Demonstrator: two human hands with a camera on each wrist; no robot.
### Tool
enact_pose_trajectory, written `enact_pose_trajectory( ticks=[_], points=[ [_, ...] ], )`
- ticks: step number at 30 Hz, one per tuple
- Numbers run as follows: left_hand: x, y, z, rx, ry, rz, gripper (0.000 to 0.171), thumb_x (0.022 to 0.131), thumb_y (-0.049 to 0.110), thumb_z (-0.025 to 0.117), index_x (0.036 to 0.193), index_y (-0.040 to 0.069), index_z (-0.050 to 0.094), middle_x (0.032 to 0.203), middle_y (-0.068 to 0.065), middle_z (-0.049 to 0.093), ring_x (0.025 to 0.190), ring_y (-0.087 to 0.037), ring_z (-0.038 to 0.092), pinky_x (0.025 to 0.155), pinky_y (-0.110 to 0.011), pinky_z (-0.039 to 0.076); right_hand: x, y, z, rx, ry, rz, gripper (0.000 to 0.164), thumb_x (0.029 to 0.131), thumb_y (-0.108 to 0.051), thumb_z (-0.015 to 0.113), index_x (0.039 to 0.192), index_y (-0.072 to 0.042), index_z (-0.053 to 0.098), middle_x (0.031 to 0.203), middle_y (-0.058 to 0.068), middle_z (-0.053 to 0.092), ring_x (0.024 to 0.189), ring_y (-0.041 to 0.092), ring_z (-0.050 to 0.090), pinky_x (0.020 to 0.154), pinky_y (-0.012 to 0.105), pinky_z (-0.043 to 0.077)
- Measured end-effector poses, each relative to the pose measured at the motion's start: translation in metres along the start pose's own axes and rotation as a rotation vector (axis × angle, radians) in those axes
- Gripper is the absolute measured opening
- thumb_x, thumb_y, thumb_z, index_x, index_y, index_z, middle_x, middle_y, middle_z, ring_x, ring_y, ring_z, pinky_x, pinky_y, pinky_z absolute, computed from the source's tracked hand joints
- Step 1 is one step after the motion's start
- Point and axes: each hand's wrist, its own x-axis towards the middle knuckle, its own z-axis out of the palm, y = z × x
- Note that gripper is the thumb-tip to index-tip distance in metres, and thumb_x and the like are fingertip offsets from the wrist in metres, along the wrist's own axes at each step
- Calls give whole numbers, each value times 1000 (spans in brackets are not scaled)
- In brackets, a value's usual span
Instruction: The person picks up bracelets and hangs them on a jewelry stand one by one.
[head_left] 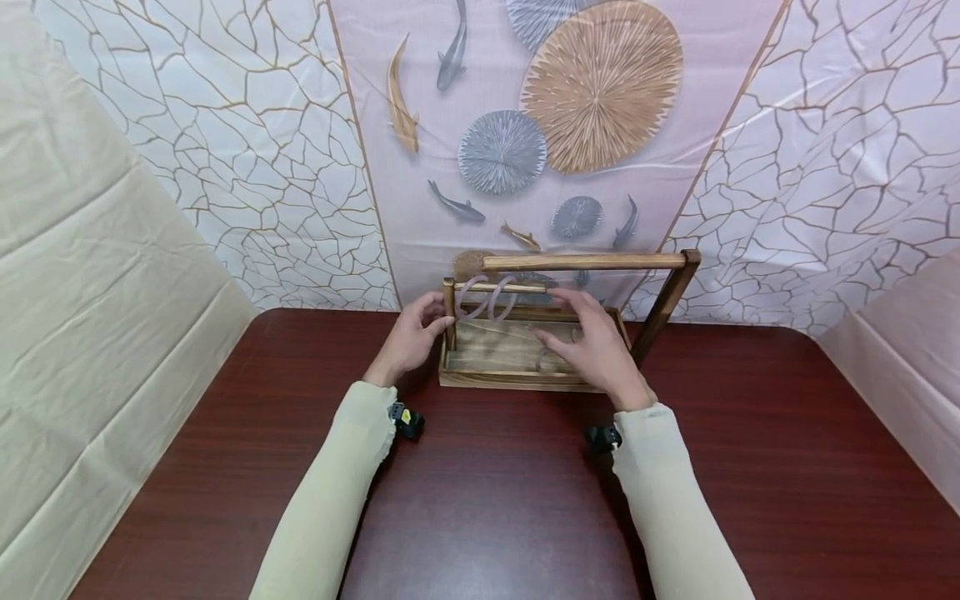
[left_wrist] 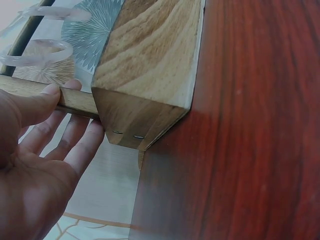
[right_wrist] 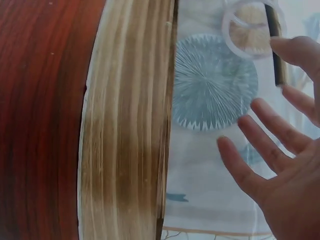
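Observation:
A wooden stand with a tray-like base (head_left: 517, 381) sits at the far side of the table. From its short left post (head_left: 450, 312) runs a low bar (head_left: 528, 288), on which two translucent pale rings (head_left: 494, 305) hang. My left hand (head_left: 414, 333) pinches that post, thumb in front and fingers behind, as the left wrist view shows. Around the bar's free end, my right hand (head_left: 596, 346) has its fingers spread, with nothing held between them; whether a fingertip touches the bar I cannot tell. A faint curved outline (head_left: 542, 358) shows in the base near the right thumb.
On the right a taller post (head_left: 660, 308) carries a higher bar (head_left: 585, 262) above the right hand. The dark red table (head_left: 480, 500) extends in front. Patterned cloth (head_left: 285, 167) hangs close behind the stand, and pale cloth (head_left: 97, 275) flanks the left side.

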Motion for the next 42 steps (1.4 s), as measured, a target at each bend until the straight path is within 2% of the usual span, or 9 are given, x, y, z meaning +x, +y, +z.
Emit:
enact_pose_trajectory(
  ticks=[5,11,18,25,28,34,42],
  points=[
    [0,0,0,-12,-3,2,32,102,9,60,133,5,57,129,-18,69,120,-31,63,104,-46,49,-3,2,-6,49,-29,46,64,94,-26,75,150,-15,47,138,17,58,125,34,58,101,55,51],
    [0,0,1,-20,-1,5,31,102,8,59,133,4,57,128,-17,69,119,-31,64,103,-45,50,-5,4,-15,106,-66,64,50,95,-28,73,140,-10,58,130,14,64,121,33,61,103,53,51],
    [0,2,1,-17,14,-1,31,102,8,60,132,3,58,128,-19,68,119,-32,63,103,-45,50,-9,9,-26,145,-149,110,43,96,-36,71,134,-16,62,125,11,68,113,27,66,97,48,55],
    [-1,2,2,-9,31,-1,31,101,7,61,132,3,58,123,-19,67,114,-31,63,98,-42,51,-14,13,-33,141,-170,110,43,99,-32,67,135,-9,61,122,11,69,110,26,68,93,46,55],
    [0,2,3,0,32,-3,31,101,8,61,132,5,58,122,-17,66,112,-30,63,95,-40,51,-17,15,-36,136,-169,114,42,100,-31,67,135,-7,61,120,10,71,109,26,68,91,40,55],
    [0,1,4,-14,30,-2,29,101,8,62,129,5,59,120,-17,66,111,-31,65,93,-40,52,-24,14,-46,121,-153,137,40,101,-34,65,133,-12,63,117,8,72,103,25,68,82,27,53],
    [0,1,3,-2,43,-3,30,100,7,63,129,2,58,120,-18,66,113,-32,63,99,-44,50,-31,9,-58,81,-187,157,35,101,-36,65,130,-18,65,117,4,73,99,20,68,78,28,53]
  ],
)
